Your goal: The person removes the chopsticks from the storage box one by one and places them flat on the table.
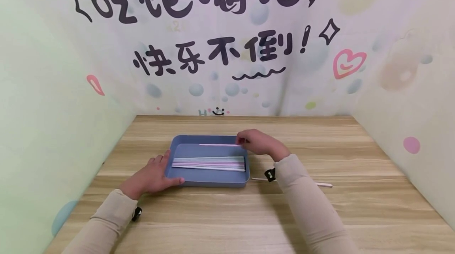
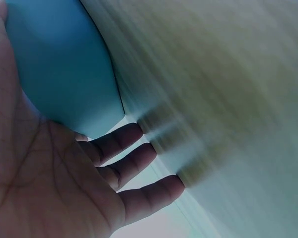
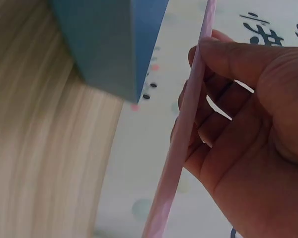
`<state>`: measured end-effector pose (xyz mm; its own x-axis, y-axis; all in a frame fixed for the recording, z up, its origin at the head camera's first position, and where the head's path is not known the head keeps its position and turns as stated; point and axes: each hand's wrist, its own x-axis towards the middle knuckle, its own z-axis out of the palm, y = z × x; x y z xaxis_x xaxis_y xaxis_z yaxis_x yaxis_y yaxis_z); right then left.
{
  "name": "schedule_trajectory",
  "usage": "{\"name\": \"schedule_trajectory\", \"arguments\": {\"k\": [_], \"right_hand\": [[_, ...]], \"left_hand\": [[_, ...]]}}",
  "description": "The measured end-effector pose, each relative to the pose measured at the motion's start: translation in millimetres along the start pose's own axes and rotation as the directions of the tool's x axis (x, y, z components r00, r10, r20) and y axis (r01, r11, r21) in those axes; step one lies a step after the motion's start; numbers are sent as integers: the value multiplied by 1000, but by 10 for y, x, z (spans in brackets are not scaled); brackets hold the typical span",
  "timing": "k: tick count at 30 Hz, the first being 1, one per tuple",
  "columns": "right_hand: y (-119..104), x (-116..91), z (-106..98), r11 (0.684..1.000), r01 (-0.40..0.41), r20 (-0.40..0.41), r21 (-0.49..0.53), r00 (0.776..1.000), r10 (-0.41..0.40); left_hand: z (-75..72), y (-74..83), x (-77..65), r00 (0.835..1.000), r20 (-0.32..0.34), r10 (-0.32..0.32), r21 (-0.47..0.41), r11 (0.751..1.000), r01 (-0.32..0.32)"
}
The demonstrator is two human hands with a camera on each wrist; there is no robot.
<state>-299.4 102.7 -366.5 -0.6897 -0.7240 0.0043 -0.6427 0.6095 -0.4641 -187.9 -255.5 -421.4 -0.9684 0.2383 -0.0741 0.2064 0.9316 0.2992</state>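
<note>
A shallow blue tray (image 1: 213, 184) lies on the table, with several pale pink, white and greenish chopsticks (image 1: 209, 163) side by side across its middle. My right hand (image 1: 261, 142) is over the tray's back right corner. Between thumb and fingers it pinches a pink chopstick (image 3: 175, 153), whose thin end points left along the back wall in the head view. At the tray's left end, my left hand (image 1: 154, 177) rests against the side, thumb at the front rim. Its other fingers (image 2: 151, 198) extend beside the tray wall, tips by the tabletop in the left wrist view.
Right of the tray, at least one pale chopstick (image 1: 324, 185) lies on the wood-grain table (image 1: 213, 218), partly hidden under my right forearm. A printed cloth wall (image 1: 199, 100) rises behind the table, and pale walls stand at both sides.
</note>
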Motion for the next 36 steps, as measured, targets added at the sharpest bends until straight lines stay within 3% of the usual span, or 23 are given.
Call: {"name": "schedule_trajectory", "arguments": {"k": [9, 24, 36], "right_hand": [[249, -340, -100, 991, 9, 63, 131, 998, -18], [714, -975, -194, 981, -98, 137, 169, 988, 75], [885, -1308, -146, 974, -145, 167, 174, 979, 116]], "left_hand": [[-5, 5, 10, 1000, -6, 16, -1, 1000, -16], [5, -31, 22, 1000, 0, 11, -6, 1000, -11], [14, -40, 21, 1000, 5, 12, -10, 1000, -12]]}}
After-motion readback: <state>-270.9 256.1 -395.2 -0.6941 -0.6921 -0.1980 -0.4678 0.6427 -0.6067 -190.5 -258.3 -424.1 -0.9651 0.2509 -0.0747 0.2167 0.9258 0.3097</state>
